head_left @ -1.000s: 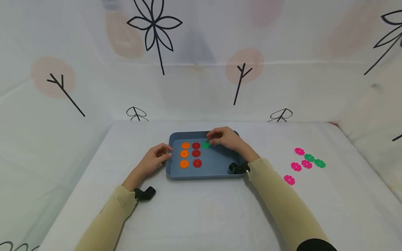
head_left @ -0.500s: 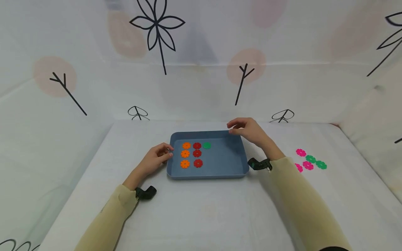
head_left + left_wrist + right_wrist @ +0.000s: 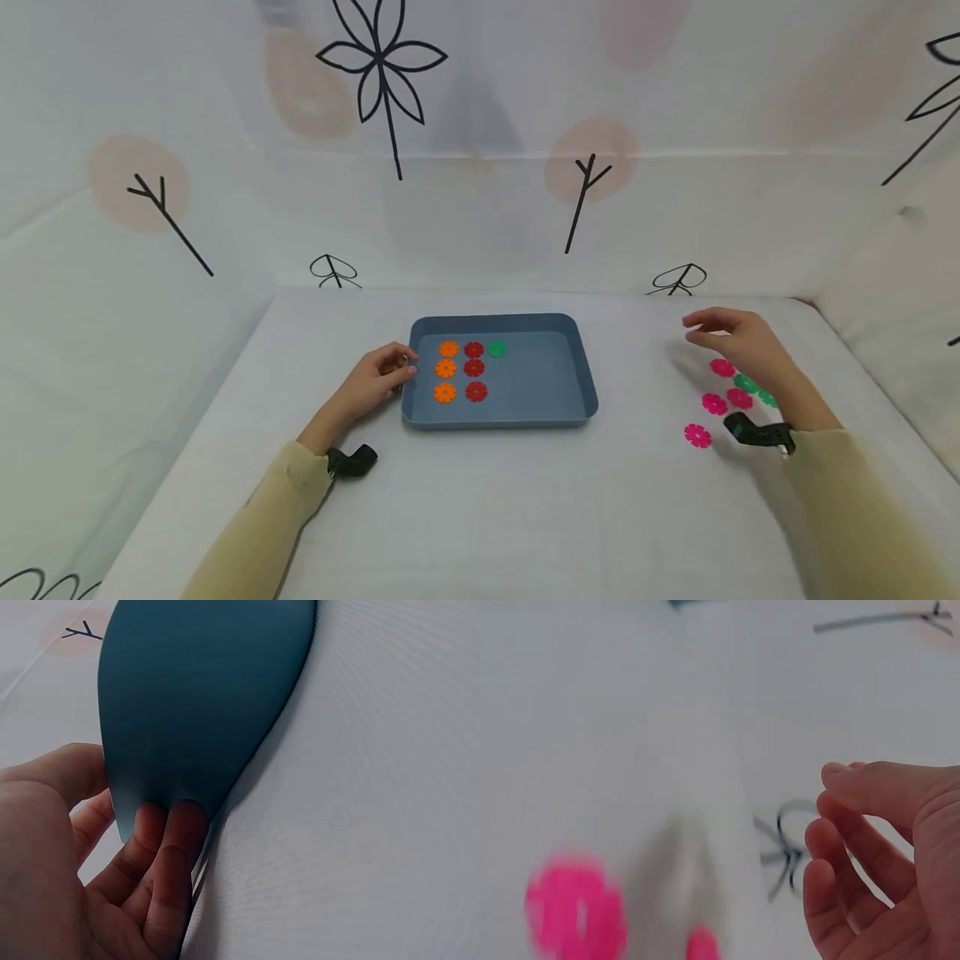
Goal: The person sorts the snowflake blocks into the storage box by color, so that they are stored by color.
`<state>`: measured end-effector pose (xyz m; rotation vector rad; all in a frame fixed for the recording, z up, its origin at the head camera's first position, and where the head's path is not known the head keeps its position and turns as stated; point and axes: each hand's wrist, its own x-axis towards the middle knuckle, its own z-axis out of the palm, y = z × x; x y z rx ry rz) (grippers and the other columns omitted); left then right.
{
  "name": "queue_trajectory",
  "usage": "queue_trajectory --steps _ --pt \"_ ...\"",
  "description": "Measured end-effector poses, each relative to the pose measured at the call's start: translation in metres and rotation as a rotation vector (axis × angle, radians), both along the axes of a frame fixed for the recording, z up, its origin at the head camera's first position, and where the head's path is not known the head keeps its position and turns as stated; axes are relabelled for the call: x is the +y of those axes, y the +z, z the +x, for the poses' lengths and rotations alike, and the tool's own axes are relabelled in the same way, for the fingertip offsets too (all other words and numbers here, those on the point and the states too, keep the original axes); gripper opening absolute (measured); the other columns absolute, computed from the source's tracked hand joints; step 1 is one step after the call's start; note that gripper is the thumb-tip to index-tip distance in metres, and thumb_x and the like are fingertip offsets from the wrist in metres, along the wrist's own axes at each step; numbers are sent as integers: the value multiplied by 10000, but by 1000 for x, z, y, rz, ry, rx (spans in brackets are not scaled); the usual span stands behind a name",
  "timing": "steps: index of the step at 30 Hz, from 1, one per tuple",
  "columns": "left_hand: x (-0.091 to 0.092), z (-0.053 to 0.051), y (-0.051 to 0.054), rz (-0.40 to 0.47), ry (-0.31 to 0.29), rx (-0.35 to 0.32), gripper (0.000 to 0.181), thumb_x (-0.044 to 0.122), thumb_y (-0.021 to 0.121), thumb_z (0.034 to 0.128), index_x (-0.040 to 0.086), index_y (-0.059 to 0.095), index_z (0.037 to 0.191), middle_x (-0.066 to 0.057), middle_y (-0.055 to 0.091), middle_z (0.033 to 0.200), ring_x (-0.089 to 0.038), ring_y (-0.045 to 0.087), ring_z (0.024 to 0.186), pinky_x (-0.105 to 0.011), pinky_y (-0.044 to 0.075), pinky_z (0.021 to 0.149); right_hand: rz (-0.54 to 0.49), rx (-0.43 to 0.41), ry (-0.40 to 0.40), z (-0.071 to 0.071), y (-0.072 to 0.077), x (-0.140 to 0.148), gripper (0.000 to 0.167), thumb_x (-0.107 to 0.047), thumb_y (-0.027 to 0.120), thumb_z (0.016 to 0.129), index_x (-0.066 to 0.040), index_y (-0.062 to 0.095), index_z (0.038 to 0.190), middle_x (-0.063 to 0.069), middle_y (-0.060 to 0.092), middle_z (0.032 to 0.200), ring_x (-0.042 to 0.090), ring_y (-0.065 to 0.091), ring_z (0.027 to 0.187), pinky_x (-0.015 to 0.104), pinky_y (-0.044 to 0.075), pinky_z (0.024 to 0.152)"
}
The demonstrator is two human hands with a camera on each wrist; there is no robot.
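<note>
The left hand (image 3: 369, 383) grips the left rim of the blue tray (image 3: 543, 375); in the left wrist view the thumb and fingers of that hand (image 3: 112, 877) pinch the tray wall (image 3: 202, 697). Inside the tray lie three orange discs (image 3: 446, 368), three red discs (image 3: 474, 367) and one green disc (image 3: 497, 349). Over at the right, the right hand (image 3: 750, 350) hovers above pink discs (image 3: 723, 367) and green discs (image 3: 746, 382), partly covering them. Its fingers (image 3: 829, 847) are relaxed and hold nothing in the right wrist view.
The tray stands on a white-covered table (image 3: 510, 517). Nearest to the front among the loose discs is a pink one (image 3: 697, 436). White cloth with drawn plants (image 3: 480, 217) hangs behind and at both sides.
The right hand has let go of the green disc in the tray's top row, then moved right, out of the tray, to above the loose discs. The left hand has kept its grip.
</note>
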<state>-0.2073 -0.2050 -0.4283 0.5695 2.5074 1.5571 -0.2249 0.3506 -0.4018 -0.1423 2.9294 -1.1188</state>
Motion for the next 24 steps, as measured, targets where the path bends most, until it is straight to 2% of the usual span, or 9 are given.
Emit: queue_trajectory --steps 3,9,13,16,19,24 --pt "1 0 0 -1 -1 1 260 97 614 995 -63 596 1200 -150 583 898 -388 540 728 -278 446 607 41 -12 -72 18 -9 35 500 -388 603 994 -25 552 1335 224 534 1294 424 447 1168 301 463 738" --pt "1 0 0 -1 3 -4 259 99 615 994 -57 597 1199 -131 577 886 -369 537 722 -277 443 603 52 -45 -181 49 -29 92 533 -426 568 1003 -14 527 1338 164 512 1254 248 419 1067 219 448 659" --pt "0 1 -1 1 8 -3 257 106 617 994 -51 602 1196 -111 577 881 -363 540 720 -274 443 601 49 -60 -240 56 -46 112 560 -439 566 1000 3 520 1341 100 549 1204 144 427 1011 159 432 635" --pt "0 1 -2 6 7 -5 257 104 617 993 -53 601 1196 -112 575 881 -367 538 719 -269 441 599 17 -66 -257 60 -59 118 569 -428 579 998 23 519 1339 -104 575 1076 22 421 944 114 424 636" --pt "0 1 -2 10 7 -8 257 100 617 993 -56 598 1197 -124 577 887 -369 537 721 -265 440 599 -28 -80 -261 62 -67 120 590 -431 597 989 31 507 1346 -303 497 964 -58 417 921 89 424 652" --pt "0 1 0 7 -1 -6 255 94 610 996 -58 598 1200 -136 571 894 -376 535 727 -257 430 597 -24 -133 -235 64 -68 120 624 -459 600 981 10 489 1377 -292 479 1005 7 418 978 186 429 732"
